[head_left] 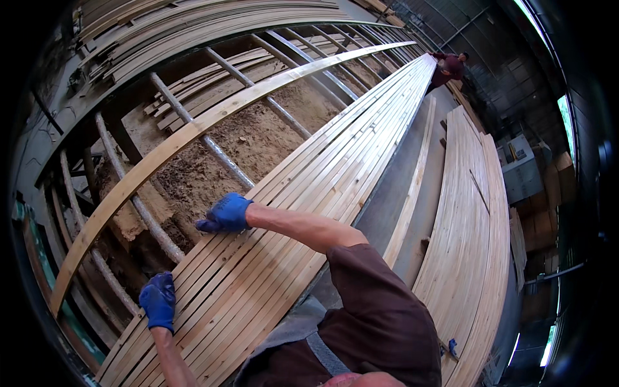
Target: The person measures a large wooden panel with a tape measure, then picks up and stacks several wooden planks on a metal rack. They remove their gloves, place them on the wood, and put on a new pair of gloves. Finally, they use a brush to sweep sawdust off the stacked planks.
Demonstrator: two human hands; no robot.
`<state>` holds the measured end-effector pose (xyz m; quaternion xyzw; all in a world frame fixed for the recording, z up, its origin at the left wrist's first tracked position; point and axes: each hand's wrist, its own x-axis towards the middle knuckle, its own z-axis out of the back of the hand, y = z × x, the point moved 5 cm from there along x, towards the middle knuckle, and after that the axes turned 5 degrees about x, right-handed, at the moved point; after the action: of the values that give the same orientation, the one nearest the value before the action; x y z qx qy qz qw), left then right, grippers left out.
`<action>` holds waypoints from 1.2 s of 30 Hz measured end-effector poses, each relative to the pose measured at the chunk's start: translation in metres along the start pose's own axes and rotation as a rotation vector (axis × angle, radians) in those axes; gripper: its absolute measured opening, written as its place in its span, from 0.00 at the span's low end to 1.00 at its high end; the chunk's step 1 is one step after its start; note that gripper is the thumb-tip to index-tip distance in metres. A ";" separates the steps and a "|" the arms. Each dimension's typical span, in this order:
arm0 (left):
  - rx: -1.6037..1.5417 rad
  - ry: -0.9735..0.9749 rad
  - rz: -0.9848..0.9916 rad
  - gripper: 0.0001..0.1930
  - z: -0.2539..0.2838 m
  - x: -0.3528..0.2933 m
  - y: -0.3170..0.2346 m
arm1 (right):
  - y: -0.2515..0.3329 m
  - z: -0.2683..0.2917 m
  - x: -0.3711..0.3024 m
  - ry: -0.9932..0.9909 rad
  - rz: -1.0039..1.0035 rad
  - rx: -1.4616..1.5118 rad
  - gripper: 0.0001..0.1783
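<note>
A long row of narrow pale wooden boards (309,193) lies side by side before me, running away to the far right. At the row's left edge, toward the near end, my left hand (158,300) in a blue glove is closed over the outermost board. Farther along that same edge is my right hand (225,215), also gloved in blue, its arm reaching across the boards. Its fingers bend over the edge and are partly hidden. One single board (193,129) lies apart on the metal rollers (222,161), to the left of the row.
Sawdust (251,122) lies beneath the rollers. Stacked boards (461,213) stand to the right, with a lone board (416,187) between stack and row. At the row's far end is another person (448,68). More lumber (213,29) lies behind the roller frame.
</note>
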<state>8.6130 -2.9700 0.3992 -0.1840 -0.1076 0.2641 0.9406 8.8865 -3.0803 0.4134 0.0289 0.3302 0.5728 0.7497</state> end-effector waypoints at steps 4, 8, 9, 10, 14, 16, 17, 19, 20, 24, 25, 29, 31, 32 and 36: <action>-0.002 0.101 0.026 0.17 0.000 0.005 0.005 | -0.006 -0.014 0.009 -0.056 0.050 0.021 0.38; -0.019 0.140 0.060 0.19 0.009 0.012 0.005 | 0.009 -0.001 0.000 -0.065 0.029 -0.013 0.37; -0.024 0.056 0.034 0.20 0.001 0.009 0.005 | 0.011 -0.001 -0.005 -0.094 0.017 -0.010 0.37; -0.030 -0.029 0.008 0.21 -0.007 0.006 0.002 | 0.011 0.001 -0.009 -0.121 0.004 -0.007 0.37; 0.124 0.290 0.129 0.24 -0.021 0.024 -0.001 | -0.013 -0.002 -0.008 0.046 -0.039 0.012 0.38; 0.111 0.317 0.137 0.25 -0.027 0.036 -0.006 | -0.023 0.003 -0.010 0.080 -0.083 0.000 0.38; 0.115 0.316 0.175 0.25 -0.024 0.034 0.001 | -0.016 0.007 -0.003 0.104 -0.070 -0.017 0.38; 0.180 0.263 0.191 0.24 -0.024 0.020 0.025 | 0.005 0.013 0.001 0.078 0.001 -0.024 0.38; 0.217 0.236 0.249 0.23 -0.024 -0.005 0.042 | 0.026 0.008 0.011 0.092 0.078 -0.037 0.38; 0.184 0.269 0.141 0.14 -0.021 0.010 0.005 | -0.014 -0.033 0.025 0.145 0.149 -0.001 0.35; 0.169 0.448 0.327 0.21 -0.011 0.026 -0.001 | -0.038 -0.056 0.044 0.095 0.453 -0.036 0.30; 0.120 0.391 0.498 0.33 0.002 -0.006 0.006 | 0.012 -0.029 0.020 0.320 0.245 0.039 0.28; 0.101 0.472 0.579 0.35 0.005 -0.015 0.004 | 0.001 -0.040 0.028 0.453 0.283 0.122 0.33; 0.094 0.450 0.582 0.34 0.003 -0.011 0.002 | -0.004 -0.034 0.025 0.493 0.355 0.137 0.36; 0.082 0.468 0.438 0.31 -0.002 0.019 -0.002 | -0.024 -0.025 0.025 0.602 0.265 0.289 0.35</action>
<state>8.6301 -2.9618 0.4005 -0.2205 0.1647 0.4149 0.8673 8.8964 -3.0747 0.3728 0.0074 0.6072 0.5951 0.5264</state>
